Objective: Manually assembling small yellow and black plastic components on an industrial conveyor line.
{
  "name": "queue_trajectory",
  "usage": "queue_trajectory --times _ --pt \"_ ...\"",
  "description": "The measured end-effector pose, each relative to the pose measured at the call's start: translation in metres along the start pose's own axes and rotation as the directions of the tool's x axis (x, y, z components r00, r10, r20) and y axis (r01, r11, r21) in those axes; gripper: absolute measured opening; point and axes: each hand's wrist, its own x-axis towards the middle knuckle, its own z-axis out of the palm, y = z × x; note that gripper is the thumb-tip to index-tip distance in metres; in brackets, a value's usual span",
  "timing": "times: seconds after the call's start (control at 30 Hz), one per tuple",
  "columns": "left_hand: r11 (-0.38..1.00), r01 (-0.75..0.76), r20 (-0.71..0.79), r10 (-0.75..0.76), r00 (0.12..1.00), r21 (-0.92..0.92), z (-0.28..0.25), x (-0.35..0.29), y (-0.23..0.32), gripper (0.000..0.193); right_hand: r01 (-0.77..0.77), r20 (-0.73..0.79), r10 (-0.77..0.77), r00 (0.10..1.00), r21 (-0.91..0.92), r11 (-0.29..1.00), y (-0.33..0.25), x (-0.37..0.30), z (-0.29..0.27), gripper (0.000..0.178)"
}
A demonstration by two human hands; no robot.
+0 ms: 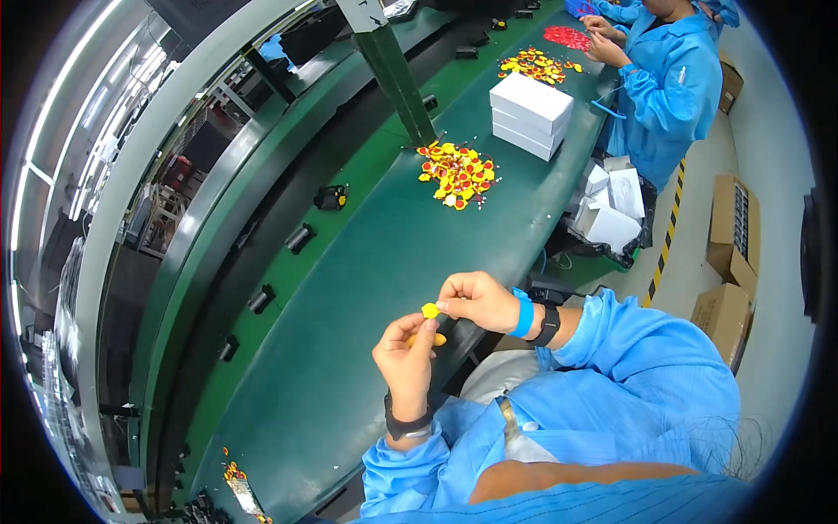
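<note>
Your hands were close together in front of you, just above the near edge of the green counter (pixel 367 279). Between them, at the fingertips, was a small yellow piece (pixel 429 311). Your left hand (pixel 406 354) pinched it from below, thumb uppermost, while the thumb and index fingertip of your right hand (pixel 480 301) closed on its right edge. A second, yellow-orange piece (pixel 428 340) showed at your left hand, below the thumb; how it was gripped could not be told. You wore a black band (pixel 407 423) on your left wrist, and a blue band (pixel 524 314) beside a black one on your right.

Farther up the counter lay a loose pile of yellow and red pieces (pixel 456 175). Past it, to the right, stood a stack of white boxes (pixel 532 109), with another yellow-and-red heap (pixel 537 65) behind and a patch of red pieces (pixel 567 37) beyond that. A co-worker in blue (pixel 672 83) stood there with both hands raised together. Small black parts (pixel 299 237) were spaced out along the green strip to your left. White cartons (pixel 607 223) filled a black-lined bin (pixel 646 234) beside the counter.
</note>
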Motion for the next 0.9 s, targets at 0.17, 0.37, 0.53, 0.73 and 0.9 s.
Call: queue_trajectory --times 0.17,0.37,0.53,0.73,0.9 --pt "0.999 -0.006 0.006 0.006 1.0 -0.047 -0.004 0.005 -0.008 0.011 0.02 0.017 -0.019 1.0 -0.072 0.997 0.0 0.002 0.001 0.012" --pt "0.996 0.001 0.02 0.001 1.0 -0.09 0.001 0.009 -0.011 0.008 -0.072 0.091 0.071 0.993 0.004 0.997 -0.004 0.005 -0.004 0.012" --pt "0.994 -0.008 0.018 0.01 1.0 -0.11 0.003 0.005 -0.007 0.006 -0.155 0.145 0.137 0.98 0.122 0.98 0.003 0.005 -0.008 0.011" --pt "0.996 -0.004 0.003 0.004 1.0 -0.086 0.004 0.005 -0.008 0.005 -0.272 0.214 0.222 0.951 0.243 0.931 0.004 0.001 -0.01 0.013" --pt "0.99 0.023 0.012 -0.021 1.0 -0.139 0.002 0.005 -0.006 0.005 -0.42 0.376 0.241 0.895 0.523 0.742 0.001 -0.002 -0.014 0.012"
